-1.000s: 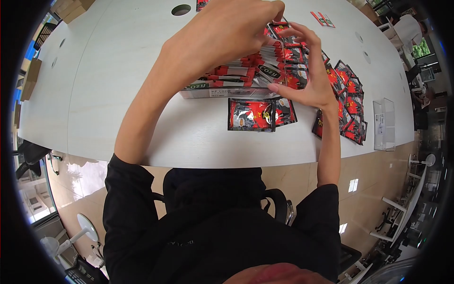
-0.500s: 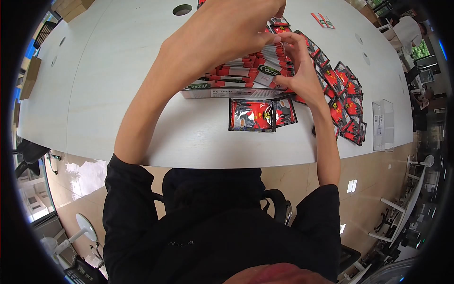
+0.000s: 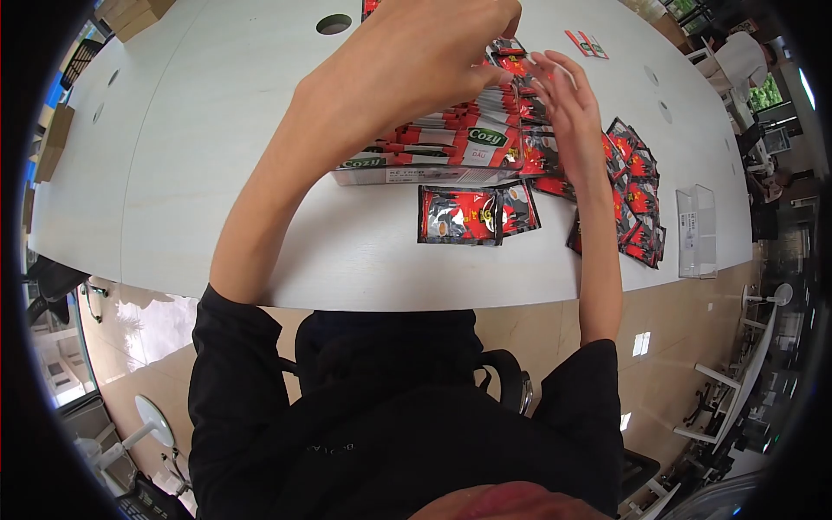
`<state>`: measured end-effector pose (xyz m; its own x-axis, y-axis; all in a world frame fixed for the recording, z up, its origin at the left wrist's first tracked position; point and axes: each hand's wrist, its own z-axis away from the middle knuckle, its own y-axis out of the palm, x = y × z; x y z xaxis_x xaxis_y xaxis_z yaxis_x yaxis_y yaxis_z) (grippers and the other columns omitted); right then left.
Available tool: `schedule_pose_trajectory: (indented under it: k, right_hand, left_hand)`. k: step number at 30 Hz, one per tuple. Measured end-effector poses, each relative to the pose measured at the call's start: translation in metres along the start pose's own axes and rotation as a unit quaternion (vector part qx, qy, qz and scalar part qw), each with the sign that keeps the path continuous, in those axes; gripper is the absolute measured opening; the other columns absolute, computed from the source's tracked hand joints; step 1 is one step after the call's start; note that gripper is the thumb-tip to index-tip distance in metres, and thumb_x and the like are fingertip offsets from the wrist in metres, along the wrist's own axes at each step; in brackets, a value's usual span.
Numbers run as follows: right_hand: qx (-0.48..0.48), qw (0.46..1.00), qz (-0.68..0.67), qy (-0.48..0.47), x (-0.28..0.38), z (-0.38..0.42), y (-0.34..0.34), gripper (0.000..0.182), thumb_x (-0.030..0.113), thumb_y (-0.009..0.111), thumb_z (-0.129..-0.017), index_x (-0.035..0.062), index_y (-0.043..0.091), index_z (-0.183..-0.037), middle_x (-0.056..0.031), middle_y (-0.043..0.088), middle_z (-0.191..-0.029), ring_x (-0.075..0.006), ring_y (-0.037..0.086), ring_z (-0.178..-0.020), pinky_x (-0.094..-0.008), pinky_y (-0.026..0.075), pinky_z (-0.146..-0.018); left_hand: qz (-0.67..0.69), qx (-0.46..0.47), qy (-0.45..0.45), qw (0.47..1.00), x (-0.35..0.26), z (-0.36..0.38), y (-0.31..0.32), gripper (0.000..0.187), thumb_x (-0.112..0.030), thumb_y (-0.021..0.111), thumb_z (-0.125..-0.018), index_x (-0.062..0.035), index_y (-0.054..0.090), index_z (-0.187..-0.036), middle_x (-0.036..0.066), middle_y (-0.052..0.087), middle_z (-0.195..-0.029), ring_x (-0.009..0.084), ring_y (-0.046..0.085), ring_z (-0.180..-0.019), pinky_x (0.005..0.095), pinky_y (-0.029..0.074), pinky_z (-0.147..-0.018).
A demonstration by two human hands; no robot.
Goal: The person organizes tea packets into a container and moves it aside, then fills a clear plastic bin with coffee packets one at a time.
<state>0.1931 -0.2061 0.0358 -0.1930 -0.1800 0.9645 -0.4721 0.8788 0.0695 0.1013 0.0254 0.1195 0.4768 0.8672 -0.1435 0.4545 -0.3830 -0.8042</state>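
Observation:
My left hand (image 3: 442, 48) arches over a clear tray (image 3: 425, 174) of red-and-white Cozy packets (image 3: 487, 137). Its thumb and visible finger are apart, with nothing seen between them; the other fingers are hidden behind the hand. At the tray's right side my right hand (image 3: 570, 108) is raised with its fingers apart and slightly blurred, holding nothing visible. It hovers over a spread pile of red and black sachets (image 3: 542, 154). Two more sachets (image 3: 459, 214) lie overlapping in front of the tray. A forearm hides part of the tray.
An empty clear tray (image 3: 697, 230) stands at the table's right edge. Small red-and-white packets (image 3: 588, 43) lie at the back right, and more sachets (image 3: 641, 192) at the right. Cardboard boxes (image 3: 134, 17) are at the far left. A person (image 3: 744, 59) is in the background.
My right hand has let go of the Cozy packet, moved slightly right and spread its fingers. That packet now lies flatter in the tray. My left hand has barely moved.

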Motion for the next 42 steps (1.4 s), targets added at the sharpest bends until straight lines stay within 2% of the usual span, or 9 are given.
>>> schedule_pose_trajectory:
  k: [4,9,11,13,20,29,35,37,42]
  right_hand:
    - [-0.101,0.97,0.22,-0.037,-0.027,-0.038,-0.059,0.047,0.042,0.053,-0.107,0.006,0.062,-0.135,-0.0132,0.063,-0.135,-0.025,0.055,-0.134,-0.0381,0.037,-0.116]
    - [-0.155,0.802,0.573,-0.071,-0.114,-0.091,-0.166,0.045,0.048,0.049,-0.105,0.0205,0.067,-0.135,-0.0203,0.051,-0.15,-0.0401,0.044,-0.14,-0.0523,0.034,-0.116]
    - [-0.175,0.795,0.579,-0.04,-0.118,-0.095,-0.179,0.045,0.048,0.049,-0.104,0.0222,0.068,-0.134,-0.0205,0.047,-0.153,-0.0422,0.042,-0.141,-0.0545,0.032,-0.117]
    - [-0.195,0.779,0.595,0.025,-0.121,-0.103,-0.19,0.047,0.049,0.048,-0.101,0.0247,0.068,-0.136,-0.0211,0.041,-0.158,-0.0425,0.037,-0.145,-0.056,0.028,-0.119]
    - [-0.199,0.739,0.641,0.061,-0.13,-0.138,-0.218,0.053,0.056,0.041,-0.102,0.0281,0.068,-0.137,-0.013,0.031,-0.167,-0.0409,0.021,-0.154,-0.0597,0.019,-0.122]
    - [-0.202,0.737,0.641,0.065,-0.131,-0.151,-0.224,0.056,0.055,0.037,-0.104,0.0227,0.062,-0.142,-0.0028,0.052,-0.155,-0.0395,0.03,-0.15,-0.0576,0.022,-0.121]
    - [-0.213,0.741,0.633,0.063,-0.121,-0.144,-0.213,0.056,0.055,0.038,-0.104,0.02,0.062,-0.141,-0.0025,0.056,-0.151,-0.0366,0.043,-0.142,-0.0531,0.028,-0.119]
    - [-0.213,0.745,0.63,0.056,-0.122,-0.143,-0.212,0.056,0.055,0.038,-0.104,0.0203,0.063,-0.141,-0.0026,0.056,-0.151,-0.0365,0.042,-0.143,-0.0534,0.028,-0.119]
    - [-0.217,0.74,0.636,0.033,-0.13,-0.144,-0.218,0.055,0.055,0.04,-0.104,0.0205,0.066,-0.138,-0.0025,0.056,-0.151,-0.0359,0.039,-0.145,-0.054,0.026,-0.12]
  left_hand:
    - [0.002,0.0,0.001,1.0,0.001,-0.002,-0.007,0.034,-0.033,0.075,-0.092,-0.0115,0.068,-0.116,0.006,0.074,-0.088,0.0266,0.068,-0.094,0.041,0.054,-0.087]
    - [0.004,-0.006,0.005,1.0,0.003,-0.002,-0.012,0.033,-0.034,0.075,-0.092,-0.0121,0.068,-0.117,0.005,0.074,-0.089,0.027,0.067,-0.095,0.0421,0.053,-0.088]
    - [0.005,-0.001,0.004,1.0,-0.002,-0.005,-0.025,0.033,-0.034,0.075,-0.092,-0.0124,0.068,-0.117,0.005,0.074,-0.089,0.0267,0.067,-0.095,0.0423,0.052,-0.088]
    - [0.085,0.11,-0.07,0.988,-0.012,-0.011,-0.051,0.035,-0.026,0.071,-0.095,-0.0008,0.063,-0.117,0.018,0.069,-0.098,0.0336,0.064,-0.096,0.0423,0.05,-0.086]
    - [0.071,0.067,-0.084,0.992,0.005,-0.014,-0.034,0.032,-0.027,0.074,-0.094,-0.0063,0.064,-0.117,0.01,0.071,-0.092,0.0277,0.063,-0.095,0.0416,0.047,-0.089]
    - [0.076,0.104,-0.118,0.985,0.005,-0.018,-0.031,0.033,-0.024,0.073,-0.095,-0.0063,0.062,-0.12,0.008,0.072,-0.092,0.0249,0.064,-0.093,0.0393,0.045,-0.09]
    - [-0.055,0.085,-0.133,0.986,-0.028,-0.018,-0.043,0.037,-0.025,0.074,-0.094,-0.005,0.06,-0.121,0.008,0.074,-0.094,0.0255,0.063,-0.091,0.0388,0.044,-0.087]
    - [0.007,0.039,-0.065,0.997,-0.022,-0.012,-0.048,0.038,-0.026,0.075,-0.094,-0.0044,0.06,-0.121,0.008,0.074,-0.093,0.0255,0.062,-0.089,0.0389,0.043,-0.084]
    - [-0.024,0.062,-0.117,0.991,-0.027,-0.02,-0.048,0.039,-0.026,0.077,-0.092,-0.0041,0.06,-0.12,0.008,0.073,-0.09,0.025,0.061,-0.087,0.0378,0.043,-0.081]
